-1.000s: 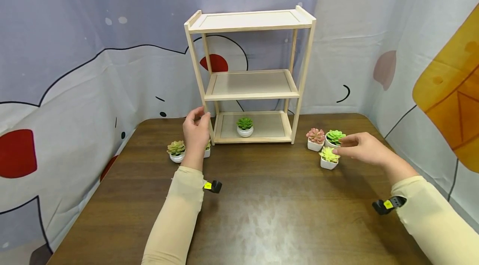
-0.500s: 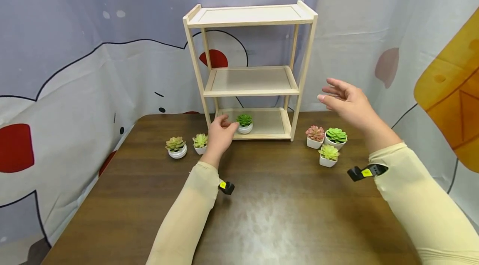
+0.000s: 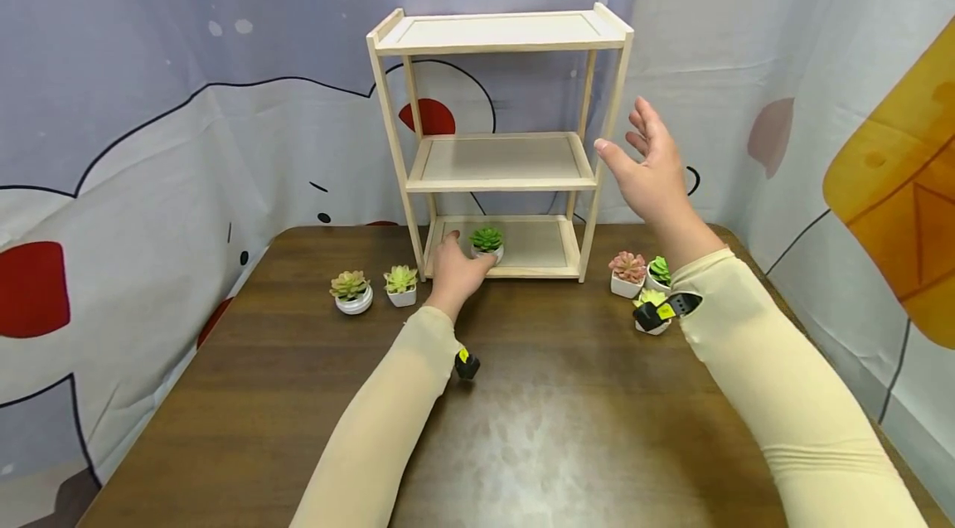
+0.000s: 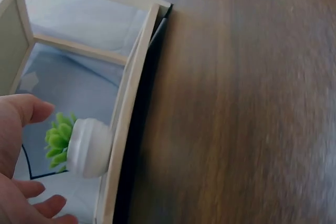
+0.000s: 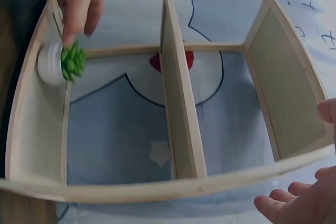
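On the bottom shelf of the wooden rack (image 3: 501, 185) stands a green succulent (image 3: 487, 240) in a round white pot (image 4: 90, 148). My left hand (image 3: 458, 269) reaches in at its left front. In the left wrist view, thumb and fingers of that hand (image 4: 16, 166) are spread around the leaves with a gap visible. The right wrist view has a fingertip very near the leaves (image 5: 72, 61); contact cannot be told. My right hand (image 3: 655, 167) is raised beside the rack's right upright, fingers apart and holding nothing.
Two pale succulents, one in a round pot (image 3: 353, 293) and one in a square pot (image 3: 401, 286), stand left of the rack. At right are a pink succulent (image 3: 627, 273), a green one (image 3: 660, 273) and a yellow-green one (image 3: 653, 321), partly hidden by my right wrist camera.
My left hand has moved right, from beside the left pots to the succulent on the bottom shelf. My right hand has left the right-hand pots and risen up and left towards the rack.
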Tool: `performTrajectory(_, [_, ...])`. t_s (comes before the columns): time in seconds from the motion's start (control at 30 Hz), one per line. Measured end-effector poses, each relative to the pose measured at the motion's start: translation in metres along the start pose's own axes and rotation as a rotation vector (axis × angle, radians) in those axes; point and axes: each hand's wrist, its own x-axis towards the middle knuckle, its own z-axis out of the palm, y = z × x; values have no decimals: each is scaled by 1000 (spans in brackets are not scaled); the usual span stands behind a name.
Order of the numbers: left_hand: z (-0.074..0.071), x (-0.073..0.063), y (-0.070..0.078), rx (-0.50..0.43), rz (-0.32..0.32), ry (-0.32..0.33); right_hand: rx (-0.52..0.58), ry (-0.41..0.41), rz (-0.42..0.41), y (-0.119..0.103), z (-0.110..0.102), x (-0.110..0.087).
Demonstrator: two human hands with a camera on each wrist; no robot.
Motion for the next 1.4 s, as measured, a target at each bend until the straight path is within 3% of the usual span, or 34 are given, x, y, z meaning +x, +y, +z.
performTrajectory(0.23, [14,1,1,49,-34,22,64,21,-19,0,20,-1])
performTrajectory(0.7, [22,4,4,118,-118,15,87,5,15,-4,25,-2])
performTrajectory(0.97, [30,8,4,174,-120,16,73,13,15,-4,23,-4])
performTrajectory(1.4, [36,10,4,204,-117,69,72,20,12,-6,24,-4])
